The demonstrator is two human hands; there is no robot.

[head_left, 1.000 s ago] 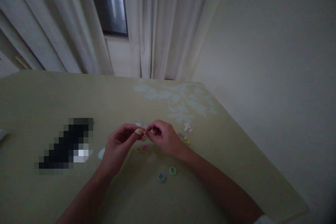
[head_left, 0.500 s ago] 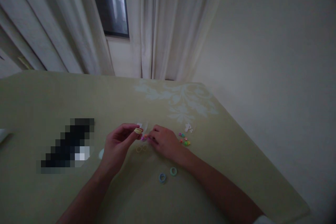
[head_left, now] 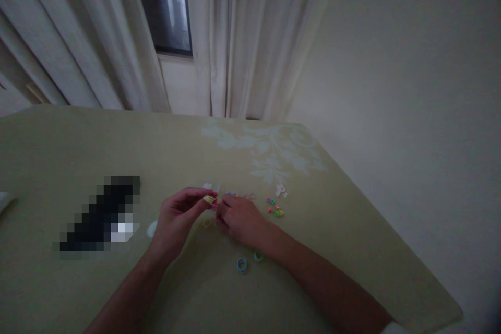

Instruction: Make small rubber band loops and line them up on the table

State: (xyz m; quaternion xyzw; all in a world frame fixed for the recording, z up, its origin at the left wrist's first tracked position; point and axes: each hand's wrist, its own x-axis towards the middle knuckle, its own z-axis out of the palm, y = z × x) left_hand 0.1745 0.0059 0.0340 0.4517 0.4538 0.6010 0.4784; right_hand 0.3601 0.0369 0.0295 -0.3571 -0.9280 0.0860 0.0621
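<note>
My left hand is raised a little above the table, with a small yellow ring-like piece pinched between thumb and fingertips. My right hand is curled low over the table just to its right, fingertips pressed together at a yellowish ring and a pink bit lying there. What those fingers hold is hidden. A blue ring lies near my right wrist, and a green ring is half covered by it.
A cluster of small coloured beads and a white piece lie to the right of my hands. A pixelated dark patch sits on the left of the olive, leaf-patterned tablecloth. Curtains and a dark window stand behind.
My right hand has dropped from beside the left fingertips down toward the table and nearer to me, now partly covering the green ring. The left hand keeps its yellow piece, slightly lower.
</note>
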